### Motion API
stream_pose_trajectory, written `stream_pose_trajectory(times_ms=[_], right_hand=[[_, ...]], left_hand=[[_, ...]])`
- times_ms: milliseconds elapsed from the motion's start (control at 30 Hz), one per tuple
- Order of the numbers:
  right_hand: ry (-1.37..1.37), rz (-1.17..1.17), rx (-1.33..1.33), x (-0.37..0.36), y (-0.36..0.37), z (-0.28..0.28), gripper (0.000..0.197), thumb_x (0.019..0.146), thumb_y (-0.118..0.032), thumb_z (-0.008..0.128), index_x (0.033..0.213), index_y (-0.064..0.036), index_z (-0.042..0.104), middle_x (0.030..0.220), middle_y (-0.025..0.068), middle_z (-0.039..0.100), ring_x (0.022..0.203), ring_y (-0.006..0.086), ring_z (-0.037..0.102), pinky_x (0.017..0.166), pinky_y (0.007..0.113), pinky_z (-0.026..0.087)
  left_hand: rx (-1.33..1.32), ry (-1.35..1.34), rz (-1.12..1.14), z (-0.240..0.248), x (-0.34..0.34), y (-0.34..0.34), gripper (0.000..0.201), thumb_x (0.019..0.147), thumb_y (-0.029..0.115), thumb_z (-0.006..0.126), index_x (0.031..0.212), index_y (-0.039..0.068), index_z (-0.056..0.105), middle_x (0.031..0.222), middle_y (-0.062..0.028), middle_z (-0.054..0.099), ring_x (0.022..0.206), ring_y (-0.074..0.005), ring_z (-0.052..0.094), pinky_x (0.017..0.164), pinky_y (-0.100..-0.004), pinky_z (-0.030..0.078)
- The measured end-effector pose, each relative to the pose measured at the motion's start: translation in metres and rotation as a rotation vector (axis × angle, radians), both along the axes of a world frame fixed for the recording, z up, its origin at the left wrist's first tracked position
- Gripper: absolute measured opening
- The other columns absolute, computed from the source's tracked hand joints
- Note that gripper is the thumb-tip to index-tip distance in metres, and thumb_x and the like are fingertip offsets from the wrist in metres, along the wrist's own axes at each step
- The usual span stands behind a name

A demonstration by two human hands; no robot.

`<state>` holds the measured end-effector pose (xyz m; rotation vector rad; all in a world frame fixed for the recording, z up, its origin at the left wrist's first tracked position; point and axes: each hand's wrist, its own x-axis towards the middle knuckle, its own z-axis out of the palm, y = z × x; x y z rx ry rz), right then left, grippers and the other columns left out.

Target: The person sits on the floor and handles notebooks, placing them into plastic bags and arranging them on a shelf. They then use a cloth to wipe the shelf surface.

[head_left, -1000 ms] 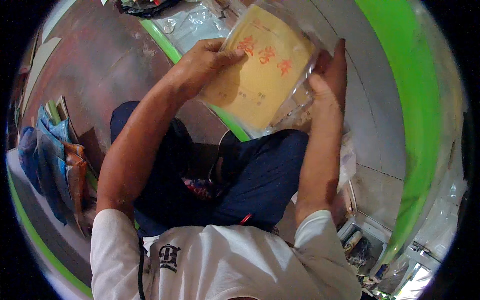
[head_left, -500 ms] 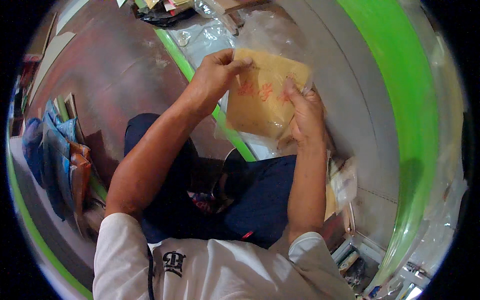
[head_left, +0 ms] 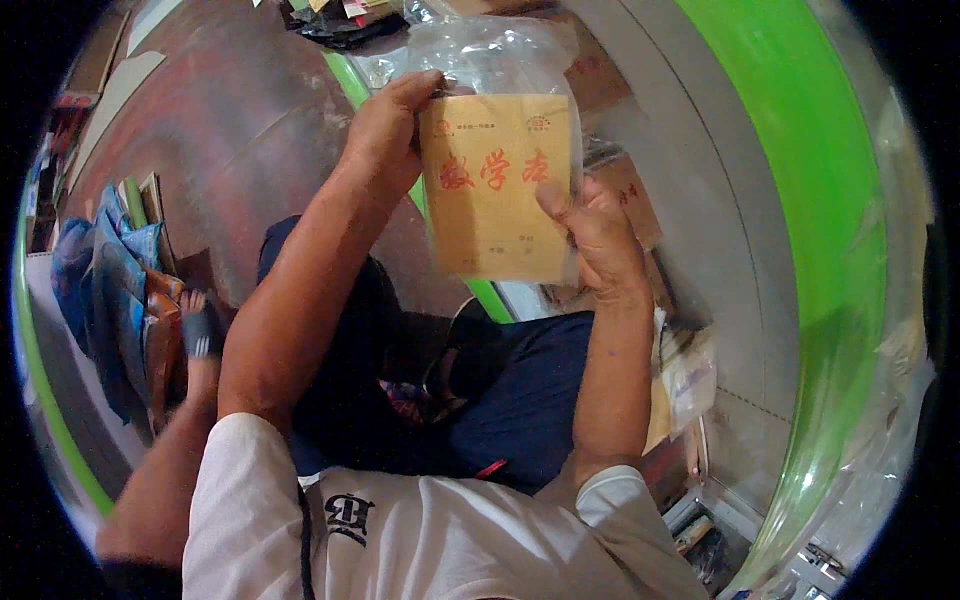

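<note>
A yellow exercise book (head_left: 500, 215) with red lettering faces up over my lap. Clear plastic film (head_left: 500, 50) rises above its top edge and shows along its right side; it looks like a bag around the book. My left hand (head_left: 393, 120) grips the upper left edge, its fingers partly hidden behind. On the right side, my right hand (head_left: 605, 230) pinches the book and film, thumb lying on the front cover. Brown packs or boxes (head_left: 625, 195) lie behind the book on the right.
At left, another person's bare leg (head_left: 150, 480) and sandalled foot (head_left: 203, 330) stand beside a heap of blue and orange bags (head_left: 125, 255). A green strip (head_left: 840, 250) curves along the right. Papers and a dark bag (head_left: 345, 25) lie at the far side.
The book has turned more upright and shifted left, its cover flatter toward me. My left hand moved left and away. Another person's leg and foot have come in at the left.
</note>
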<state>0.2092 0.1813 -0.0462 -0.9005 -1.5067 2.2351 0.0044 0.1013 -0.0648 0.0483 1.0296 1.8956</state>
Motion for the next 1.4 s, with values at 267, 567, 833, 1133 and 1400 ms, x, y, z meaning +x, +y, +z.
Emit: stream_pose_trajectory(times_ms=[267,567,833,1133,1400], right_hand=[[-0.026,0.098,0.012,0.002,-0.003,0.001,0.030,0.084,-0.010,0.063,0.111,0.0010,0.058,0.105,0.0072,0.063,0.090,0.0130,0.061,0.082,0.028,0.048],[0.009,-0.143,-0.054,-0.005,0.001,0.004,0.030,0.088,-0.019,0.058,0.113,-0.0010,0.056,0.101,0.0070,0.064,0.090,0.0141,0.062,0.080,0.028,0.049],[0.086,-0.138,-0.044,0.001,0.003,0.003,0.034,0.091,-0.032,0.053,0.107,-0.0020,0.058,0.093,0.0069,0.065,0.078,0.0138,0.063,0.066,0.030,0.052],[-0.072,-0.042,0.121,0.017,-0.014,0.017,0.030,0.087,-0.030,0.055,0.092,-0.0007,0.062,0.080,0.0085,0.065,0.064,0.0140,0.061,0.047,0.027,0.049],[-0.287,-0.126,0.178,0.018,-0.057,0.007,0.032,0.084,-0.034,0.052,0.079,-0.0040,0.061,0.067,0.0034,0.058,0.053,0.0123,0.050,0.045,0.028,0.038]], left_hand=[[0.067,-0.037,-0.071,-0.005,-0.009,-0.002,0.025,0.091,0.016,0.044,0.099,-0.006,0.054,0.098,-0.0179,0.062,0.093,-0.0292,0.060,0.086,-0.0404,0.049],[-0.047,0.414,-0.306,-0.002,0.018,-0.015,0.027,0.090,0.019,0.050,0.102,-0.005,0.056,0.098,-0.0158,0.063,0.087,-0.0249,0.062,0.082,-0.0375,0.049],[-0.141,-0.052,-0.204,0.000,0.029,-0.029,0.033,0.090,0.016,0.050,0.113,-0.007,0.046,0.102,-0.0165,0.059,0.090,-0.0271,0.061,0.085,-0.0387,0.050],[-0.051,-0.238,-0.097,-0.013,0.030,-0.050,0.034,0.092,0.015,0.045,0.118,-0.008,0.042,0.112,-0.0192,0.055,0.101,-0.0302,0.057,0.093,-0.0426,0.046],[-0.078,-0.402,-0.118,-0.035,0.074,-0.107,0.035,0.093,0.016,0.042,0.120,-0.006,0.042,0.117,-0.0213,0.054,0.105,-0.0342,0.056,0.095,-0.0451,0.045]])
